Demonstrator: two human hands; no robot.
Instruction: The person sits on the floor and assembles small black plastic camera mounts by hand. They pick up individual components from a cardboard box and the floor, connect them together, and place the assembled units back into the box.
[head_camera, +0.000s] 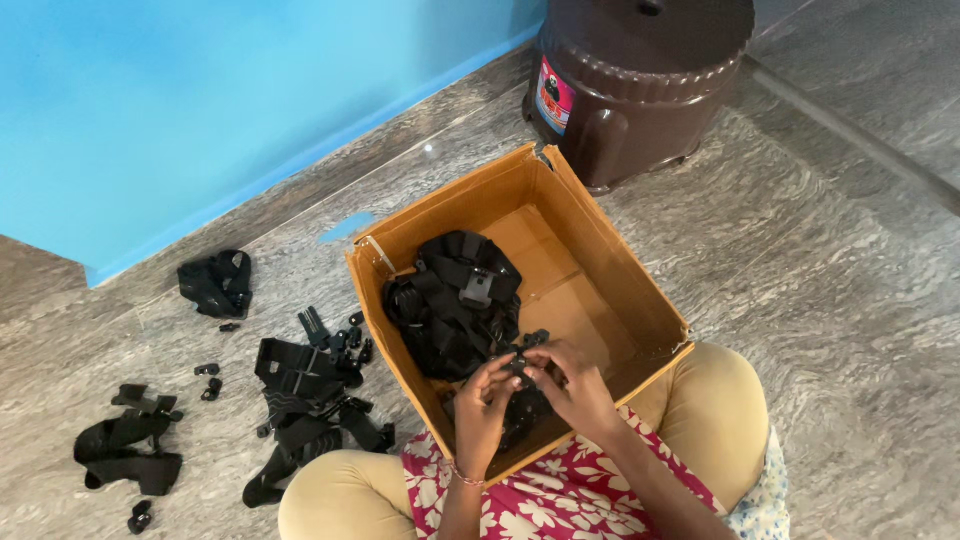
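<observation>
Both my hands meet over the near edge of an open cardboard box (600, 250). My left hand (483, 405) and my right hand (575, 388) pinch a small black plastic buckle piece (522, 362) between their fingertips. Black straps hang from it down into the box. A heap of black straps with a grey buckle (455, 300) fills the box's left half. I sit cross-legged with the box between my knees.
Loose black straps (305, 395) and small black clips lie on the grey stone floor left of the box. More strap bundles (125, 450) (215, 283) lie farther left. A brown plastic stool (640, 80) stands behind the box. A blue wall (200, 100) runs along the left.
</observation>
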